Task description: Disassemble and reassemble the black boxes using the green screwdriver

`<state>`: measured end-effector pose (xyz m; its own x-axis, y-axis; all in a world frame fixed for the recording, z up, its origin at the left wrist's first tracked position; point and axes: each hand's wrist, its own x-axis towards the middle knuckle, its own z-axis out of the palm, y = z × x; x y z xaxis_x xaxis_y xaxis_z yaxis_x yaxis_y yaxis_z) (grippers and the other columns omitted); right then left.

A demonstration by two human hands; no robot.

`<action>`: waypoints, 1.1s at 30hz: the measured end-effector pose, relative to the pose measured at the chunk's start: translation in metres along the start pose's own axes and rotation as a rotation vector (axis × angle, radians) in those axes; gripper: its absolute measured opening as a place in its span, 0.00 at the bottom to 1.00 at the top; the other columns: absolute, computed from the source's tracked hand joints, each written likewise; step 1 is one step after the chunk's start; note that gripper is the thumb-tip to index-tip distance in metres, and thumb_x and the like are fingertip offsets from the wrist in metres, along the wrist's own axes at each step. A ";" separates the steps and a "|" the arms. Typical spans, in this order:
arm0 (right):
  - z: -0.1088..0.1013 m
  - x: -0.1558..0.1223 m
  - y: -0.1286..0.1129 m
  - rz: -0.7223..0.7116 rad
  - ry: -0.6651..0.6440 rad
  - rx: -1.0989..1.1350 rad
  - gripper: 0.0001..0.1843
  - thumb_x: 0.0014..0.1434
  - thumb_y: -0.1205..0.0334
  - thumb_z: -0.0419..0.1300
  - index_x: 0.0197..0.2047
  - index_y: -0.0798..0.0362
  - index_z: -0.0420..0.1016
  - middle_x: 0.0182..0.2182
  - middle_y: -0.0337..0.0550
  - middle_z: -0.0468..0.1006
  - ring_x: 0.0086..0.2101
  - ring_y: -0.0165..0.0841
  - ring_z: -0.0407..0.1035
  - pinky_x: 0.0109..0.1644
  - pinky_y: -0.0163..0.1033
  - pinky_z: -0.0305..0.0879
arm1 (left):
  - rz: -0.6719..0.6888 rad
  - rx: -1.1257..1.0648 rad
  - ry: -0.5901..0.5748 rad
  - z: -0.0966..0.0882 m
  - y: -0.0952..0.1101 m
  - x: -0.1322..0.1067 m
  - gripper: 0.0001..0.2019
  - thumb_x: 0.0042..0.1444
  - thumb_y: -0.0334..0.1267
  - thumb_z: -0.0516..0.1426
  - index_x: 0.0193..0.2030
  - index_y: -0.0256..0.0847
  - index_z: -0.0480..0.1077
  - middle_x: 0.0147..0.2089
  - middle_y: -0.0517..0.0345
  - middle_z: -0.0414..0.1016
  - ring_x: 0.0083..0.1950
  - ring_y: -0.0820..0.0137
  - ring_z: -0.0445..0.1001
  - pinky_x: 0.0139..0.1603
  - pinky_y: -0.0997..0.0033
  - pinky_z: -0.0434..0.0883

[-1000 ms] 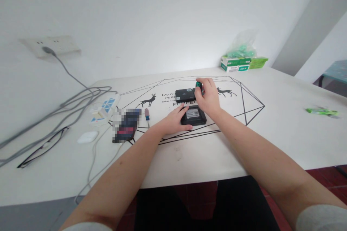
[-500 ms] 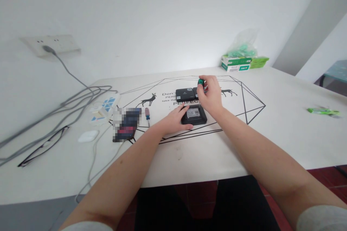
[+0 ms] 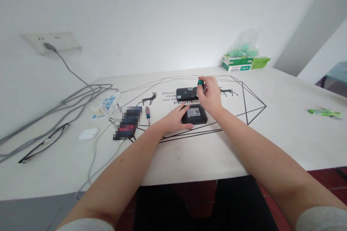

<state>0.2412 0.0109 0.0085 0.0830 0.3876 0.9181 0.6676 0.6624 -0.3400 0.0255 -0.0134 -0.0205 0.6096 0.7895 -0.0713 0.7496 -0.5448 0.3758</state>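
A black square device (image 3: 194, 114) with a white label lies flat on the table. Around its left side, my left hand (image 3: 176, 118) is closed, with the thumb at the near edge and fingers at the far edge. A green-and-black screwdriver (image 3: 200, 83) stands roughly upright in the closed fingers of my right hand (image 3: 210, 94), above the device's far right corner. Its tip is hidden from me. Behind the device sits another black box (image 3: 185, 94) with small labels, and a further dark piece next to it is partly covered by my right hand.
Left of my hands lie a second screwdriver (image 3: 148, 112), a blurred-out phone (image 3: 127, 122), a white case (image 3: 88, 134), glasses (image 3: 45, 143) and grey cables (image 3: 78, 115). Green-and-white boxes (image 3: 237, 63) with a plastic bag stand at the back right. A green packet (image 3: 324, 113) lies far right.
The view has shifted very slightly. Both hands keep their places, with the screwdriver still held over the device's corner.
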 end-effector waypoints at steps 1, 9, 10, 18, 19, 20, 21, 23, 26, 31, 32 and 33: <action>0.000 0.000 0.001 -0.002 -0.012 0.010 0.17 0.65 0.69 0.54 0.54 0.52 0.76 0.48 0.52 0.82 0.49 0.41 0.77 0.55 0.50 0.77 | 0.001 0.001 0.000 0.000 0.000 0.000 0.59 0.57 0.75 0.57 0.84 0.38 0.44 0.86 0.42 0.32 0.85 0.46 0.39 0.82 0.52 0.47; -0.001 0.000 0.005 0.063 -0.068 0.068 0.14 0.70 0.63 0.54 0.54 0.47 0.76 0.53 0.52 0.77 0.54 0.44 0.74 0.62 0.57 0.74 | 0.005 -0.011 0.009 0.001 0.000 0.000 0.60 0.57 0.76 0.57 0.83 0.37 0.45 0.86 0.42 0.33 0.85 0.46 0.39 0.83 0.53 0.46; 0.000 0.000 0.005 0.083 -0.059 0.057 0.12 0.68 0.60 0.58 0.53 0.47 0.76 0.53 0.52 0.75 0.54 0.45 0.73 0.60 0.57 0.75 | 0.011 -0.013 0.013 0.001 0.000 0.000 0.59 0.57 0.76 0.57 0.83 0.38 0.45 0.86 0.42 0.33 0.85 0.47 0.39 0.83 0.52 0.46; 0.005 -0.002 0.006 0.083 -0.055 0.070 0.22 0.62 0.66 0.61 0.60 0.48 0.70 0.49 0.48 0.76 0.46 0.40 0.74 0.51 0.52 0.78 | 0.013 -0.006 0.015 0.001 -0.001 0.000 0.58 0.58 0.75 0.57 0.83 0.39 0.45 0.86 0.43 0.35 0.85 0.45 0.40 0.82 0.52 0.48; 0.005 -0.002 0.007 0.082 -0.050 0.072 0.22 0.62 0.66 0.61 0.60 0.48 0.70 0.49 0.49 0.76 0.46 0.41 0.74 0.51 0.52 0.77 | 0.014 -0.006 0.016 0.001 -0.002 0.000 0.58 0.58 0.75 0.57 0.83 0.39 0.45 0.86 0.42 0.35 0.85 0.45 0.41 0.82 0.52 0.48; 0.005 -0.002 0.007 0.084 -0.046 0.074 0.22 0.62 0.65 0.61 0.60 0.48 0.70 0.49 0.49 0.76 0.46 0.41 0.74 0.51 0.52 0.77 | 0.014 -0.006 0.017 0.001 -0.002 0.000 0.58 0.58 0.74 0.57 0.83 0.38 0.45 0.86 0.42 0.34 0.85 0.46 0.41 0.82 0.52 0.48; 0.006 -0.002 0.007 0.087 -0.042 0.075 0.21 0.62 0.65 0.61 0.59 0.48 0.69 0.49 0.49 0.76 0.45 0.40 0.74 0.51 0.52 0.77 | 0.015 -0.007 0.016 0.001 -0.002 0.000 0.58 0.58 0.74 0.57 0.83 0.38 0.45 0.86 0.41 0.33 0.85 0.46 0.40 0.82 0.52 0.48; 0.006 -0.002 0.008 0.094 -0.037 0.075 0.20 0.62 0.64 0.61 0.58 0.48 0.70 0.49 0.48 0.77 0.45 0.40 0.74 0.50 0.52 0.77 | 0.014 -0.009 0.011 0.001 -0.002 0.000 0.59 0.58 0.74 0.57 0.83 0.36 0.45 0.86 0.40 0.32 0.85 0.46 0.40 0.82 0.52 0.47; 0.005 -0.002 0.009 0.102 -0.032 0.066 0.18 0.62 0.64 0.61 0.56 0.48 0.70 0.48 0.48 0.77 0.43 0.39 0.74 0.47 0.50 0.77 | 0.011 -0.017 0.007 0.001 0.000 0.000 0.58 0.57 0.75 0.57 0.83 0.38 0.45 0.86 0.41 0.33 0.85 0.46 0.39 0.82 0.51 0.48; 0.003 0.000 0.007 0.094 -0.007 0.045 0.16 0.62 0.63 0.61 0.54 0.48 0.71 0.47 0.47 0.77 0.41 0.38 0.74 0.41 0.46 0.76 | -0.001 -0.017 -0.001 0.000 0.001 -0.001 0.59 0.58 0.75 0.57 0.84 0.37 0.44 0.86 0.41 0.31 0.85 0.46 0.39 0.82 0.52 0.47; 0.002 0.000 0.007 0.093 0.000 0.044 0.16 0.62 0.63 0.61 0.54 0.48 0.71 0.47 0.47 0.77 0.40 0.38 0.74 0.40 0.46 0.76 | -0.002 -0.015 -0.005 0.000 0.001 -0.001 0.59 0.58 0.75 0.57 0.84 0.37 0.44 0.86 0.41 0.31 0.85 0.46 0.39 0.82 0.51 0.47; 0.002 0.001 0.006 0.093 0.004 0.045 0.16 0.63 0.63 0.61 0.54 0.48 0.71 0.46 0.47 0.77 0.40 0.37 0.73 0.39 0.45 0.75 | -0.002 -0.015 -0.006 -0.001 0.001 -0.001 0.59 0.58 0.75 0.57 0.84 0.38 0.44 0.86 0.42 0.31 0.85 0.46 0.39 0.82 0.51 0.47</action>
<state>0.2441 0.0164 0.0067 0.1462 0.4465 0.8828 0.6228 0.6518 -0.4328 0.0254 -0.0144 -0.0195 0.6092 0.7892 -0.0775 0.7472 -0.5385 0.3895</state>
